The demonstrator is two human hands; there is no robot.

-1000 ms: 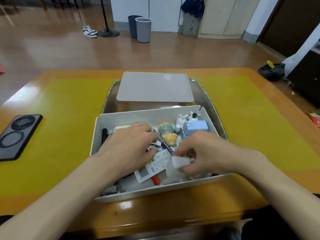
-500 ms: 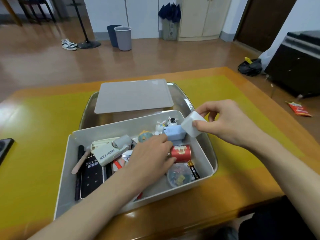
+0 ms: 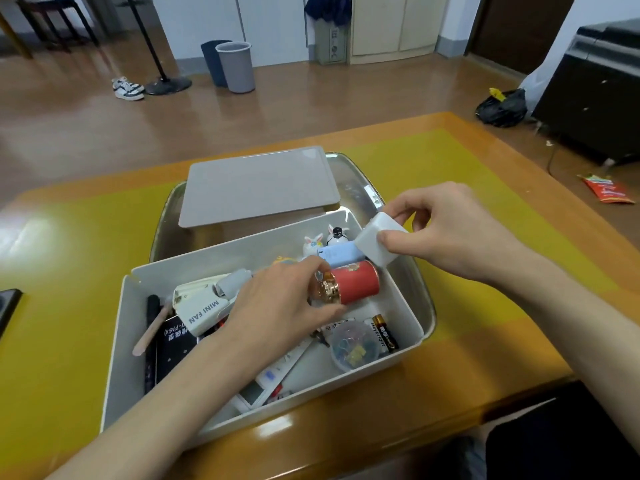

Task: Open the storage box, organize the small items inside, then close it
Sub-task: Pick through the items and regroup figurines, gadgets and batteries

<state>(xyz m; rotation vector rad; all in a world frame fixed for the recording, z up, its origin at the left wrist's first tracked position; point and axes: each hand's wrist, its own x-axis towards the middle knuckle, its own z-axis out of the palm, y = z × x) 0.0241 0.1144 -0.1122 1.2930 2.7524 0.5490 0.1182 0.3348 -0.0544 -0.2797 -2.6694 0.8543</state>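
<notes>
Open white plastic storage box (image 3: 114,368) at worktop near edge, grey lid (image 3: 258,185) behind. Left hand (image 3: 280,306) grip holding red cylindrical bottle with gold cap (image 3: 349,284); right hand (image 3: 460,230) pinching white cube adapter (image 3: 375,244) over box's far right corner. Risk: bottle slips, knocks bunny figurine (image 3: 312,244); cube drops outside wall.

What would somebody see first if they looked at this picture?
Probably the red bottle with a gold cap, gripped by the left hand in the middle of the open storage box. Next, the white block pinched by the right hand over the box's far right corner.
</notes>
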